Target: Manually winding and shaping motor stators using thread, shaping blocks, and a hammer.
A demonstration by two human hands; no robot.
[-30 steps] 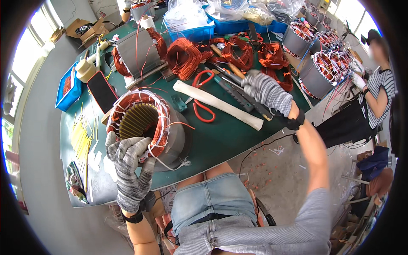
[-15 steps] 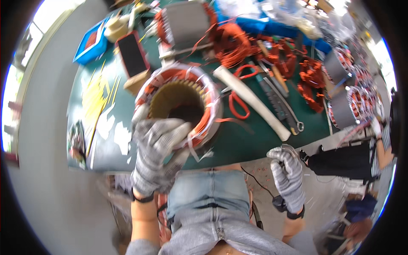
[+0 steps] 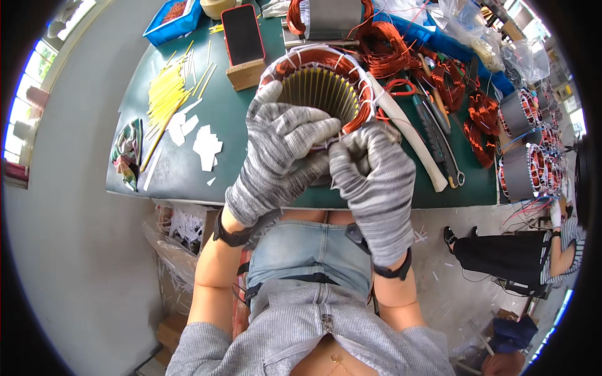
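Observation:
A motor stator (image 3: pixel 313 86) with copper windings stands on the green table in front of me. White cord (image 3: pixel 370 94) is looped round its top winding ring. My left hand (image 3: pixel 279 141), in a grey knitted glove, is closed over the ring's near left side, its fingers over the rim and its thumb on the outside. Gloved alike, my right hand (image 3: pixel 376 178) pinches at the near right of the rim, beside the left fingertips. What lies between its fingertips is hidden.
Right of the stator lie a white rolled strip (image 3: pixel 407 135), red-handled scissors (image 3: pixel 401 88) and copper coils (image 3: pixel 483 119). A phone (image 3: pixel 243 34) leans on a wooden block (image 3: pixel 246 75). Yellow strips (image 3: pixel 166 94) and white paper pieces (image 3: pixel 207 147) lie left. Another person (image 3: pixel 501 250) stands far right.
My right hand has come from beyond the table's front edge up to the stator's near rim. The left hand has shifted on the ring. The whole view has also moved.

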